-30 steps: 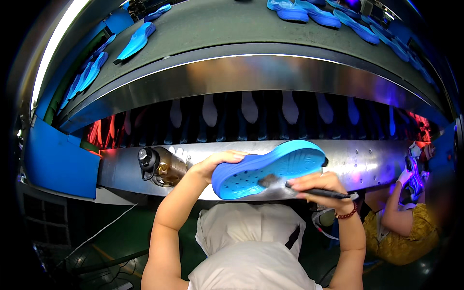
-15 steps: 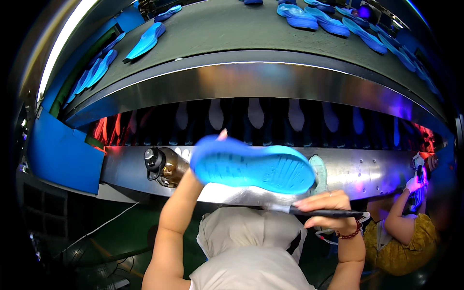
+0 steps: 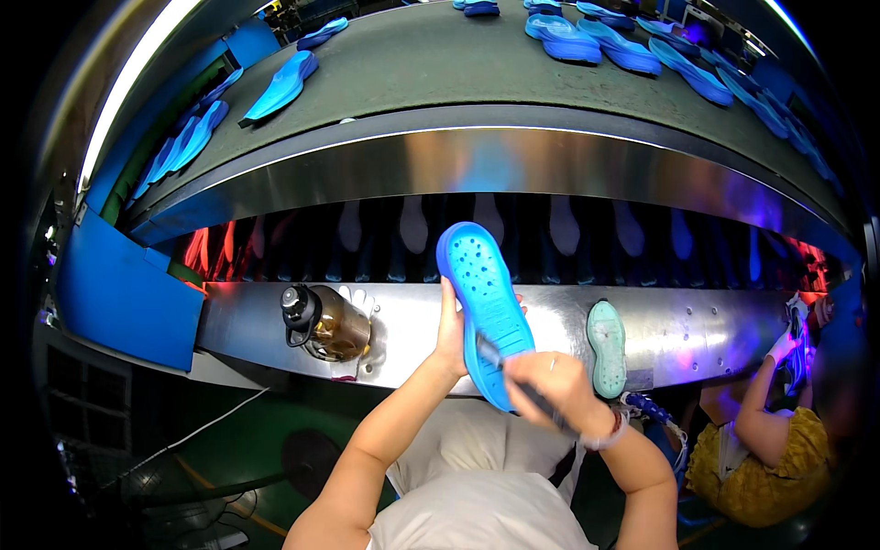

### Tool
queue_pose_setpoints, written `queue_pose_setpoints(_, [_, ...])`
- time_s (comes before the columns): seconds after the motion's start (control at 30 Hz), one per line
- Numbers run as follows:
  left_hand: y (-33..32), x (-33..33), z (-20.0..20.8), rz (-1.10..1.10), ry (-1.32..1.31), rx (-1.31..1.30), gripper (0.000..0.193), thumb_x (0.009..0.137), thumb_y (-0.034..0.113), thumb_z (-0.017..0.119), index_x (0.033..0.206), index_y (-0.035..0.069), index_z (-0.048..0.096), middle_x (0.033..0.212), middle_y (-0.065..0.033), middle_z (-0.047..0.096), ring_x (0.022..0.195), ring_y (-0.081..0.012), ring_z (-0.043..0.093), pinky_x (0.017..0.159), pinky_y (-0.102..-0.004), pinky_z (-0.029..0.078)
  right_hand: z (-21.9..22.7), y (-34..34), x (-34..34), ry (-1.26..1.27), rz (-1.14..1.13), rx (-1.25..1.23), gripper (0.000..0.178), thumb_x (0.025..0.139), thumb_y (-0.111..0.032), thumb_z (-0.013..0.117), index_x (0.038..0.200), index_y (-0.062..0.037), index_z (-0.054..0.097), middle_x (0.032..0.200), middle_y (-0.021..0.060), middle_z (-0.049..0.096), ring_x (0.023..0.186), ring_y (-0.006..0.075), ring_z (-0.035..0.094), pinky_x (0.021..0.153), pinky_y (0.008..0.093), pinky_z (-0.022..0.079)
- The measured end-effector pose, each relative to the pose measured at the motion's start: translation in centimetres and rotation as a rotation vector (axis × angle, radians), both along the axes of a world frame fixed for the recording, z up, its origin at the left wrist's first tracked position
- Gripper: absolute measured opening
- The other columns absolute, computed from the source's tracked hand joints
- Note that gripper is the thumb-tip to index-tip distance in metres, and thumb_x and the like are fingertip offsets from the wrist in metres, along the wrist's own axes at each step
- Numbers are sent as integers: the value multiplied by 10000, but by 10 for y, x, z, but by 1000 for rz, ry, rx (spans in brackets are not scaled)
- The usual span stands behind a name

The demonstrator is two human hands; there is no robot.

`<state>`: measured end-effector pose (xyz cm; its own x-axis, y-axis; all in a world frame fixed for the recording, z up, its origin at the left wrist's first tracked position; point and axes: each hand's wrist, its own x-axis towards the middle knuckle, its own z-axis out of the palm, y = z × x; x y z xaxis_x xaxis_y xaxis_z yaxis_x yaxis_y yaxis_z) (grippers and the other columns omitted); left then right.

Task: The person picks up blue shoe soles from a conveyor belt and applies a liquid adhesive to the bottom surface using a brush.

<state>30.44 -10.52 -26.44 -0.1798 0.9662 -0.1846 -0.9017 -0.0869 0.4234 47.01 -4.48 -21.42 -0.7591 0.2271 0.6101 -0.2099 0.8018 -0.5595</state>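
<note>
Swung round from its sideways position 0.5 s earlier, the blue shoe sole (image 3: 486,298) now stands lengthwise, slightly tilted, with its perforated end pointing away from the person. It is held in the air over the front edge of the metal ledge (image 3: 674,321). Left hand (image 3: 450,335) is partly closed around the sole, thumb on the left edge, fingertips showing at the right edge. Right hand (image 3: 557,390) is closed on a dark-handled brush (image 3: 489,351), its bristles over the lower half of the sole; blur prevents confirming contact. 1 pale green sole (image 3: 607,346) lies on the ledge, right of the held piece. 1 brown bottle with a black cap (image 3: 335,327) lies on the left. Beyond, blue soles (image 3: 561,41) rest on a dark green belt (image 3: 440,78). At far right sits 1 co-worker (image 3: 756,467) in yellow clothing.
</note>
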Motion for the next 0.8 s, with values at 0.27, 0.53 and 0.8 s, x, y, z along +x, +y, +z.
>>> queue_pose_setpoints(0.27, [-6, 8, 21, -26, -77, 147, 846, 756, 752, 205, 1300, 115, 325, 1077, -178, 534, 1032, -348, 515, 876, -540, 402, 26, 22, 0, -4, -8, -441, 194, 678, -15, 662, 868, -3, 625, 803, 128, 646, 733, 243, 645, 695, 290, 505])
queue_pose_setpoints(0.53, [-7, -5, 44, 55, -93, 155, 830, 746, 755, 251, 1280, 127, 344, 1066, -159, 541, 1016, -327, 520, 903, -556, 381, 32, 21, 19, -107, 155, -503, 210, 704, -8, 672, 912, -2, 642, 903, 146, 646, 848, 240, 635, 767, 303, 500])
queue_pose_setpoints(0.8, [-3, -17, 67, 83, 23, 229, 802, 774, 713, 294, 1276, 91, 354, 1153, -182, 504, 1039, -343, 510, 901, -524, 399, 12, 31, 28, -126, 440, -842, 225, 696, 7, 674, 920, 5, 646, 958, 126, 640, 1027, 260, 533, 893, 374, 413])
